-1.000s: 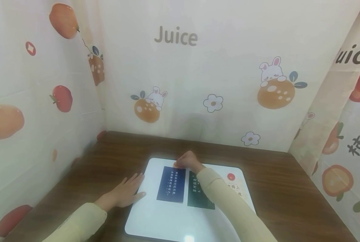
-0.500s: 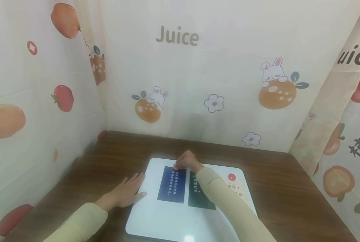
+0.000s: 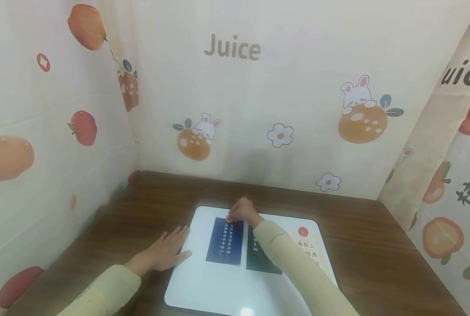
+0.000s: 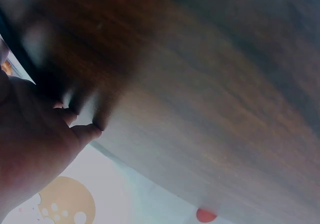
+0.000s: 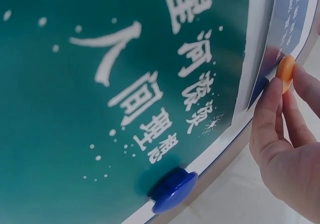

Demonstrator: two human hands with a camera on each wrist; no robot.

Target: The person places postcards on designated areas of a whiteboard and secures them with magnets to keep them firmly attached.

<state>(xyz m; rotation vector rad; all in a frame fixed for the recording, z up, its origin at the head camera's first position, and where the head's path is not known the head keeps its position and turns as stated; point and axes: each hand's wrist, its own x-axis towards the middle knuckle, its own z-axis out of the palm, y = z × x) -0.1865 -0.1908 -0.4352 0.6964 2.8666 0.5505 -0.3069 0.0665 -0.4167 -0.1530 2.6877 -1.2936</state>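
Note:
My right hand [image 3: 244, 210] pinches a round orange magnet [image 5: 285, 73] between thumb and fingers at the far edge of a dark blue card [image 3: 224, 241] with white writing. That card lies on a white magnetic board [image 3: 211, 285]. Fingers spread, my left hand [image 3: 165, 250] rests at the board's left edge, its fingertips and thumb reaching the rim. Beside the blue card is a dark green card [image 5: 75, 134], partly hidden by my right forearm in the head view. A blue magnet [image 5: 175, 190] sits on the green card's edge.
At the board's right side a cream card [image 3: 307, 248] with dark writing has a red magnet [image 3: 303, 231] at its top. The board lies on a brown wooden table [image 3: 171, 193]. Fruit-printed curtains [image 3: 238, 96] hang behind and on both sides.
My right hand has brought the orange magnet slightly nearer, so it now overlaps the blue card's far edge more. The left hand has stayed at the board's edge.

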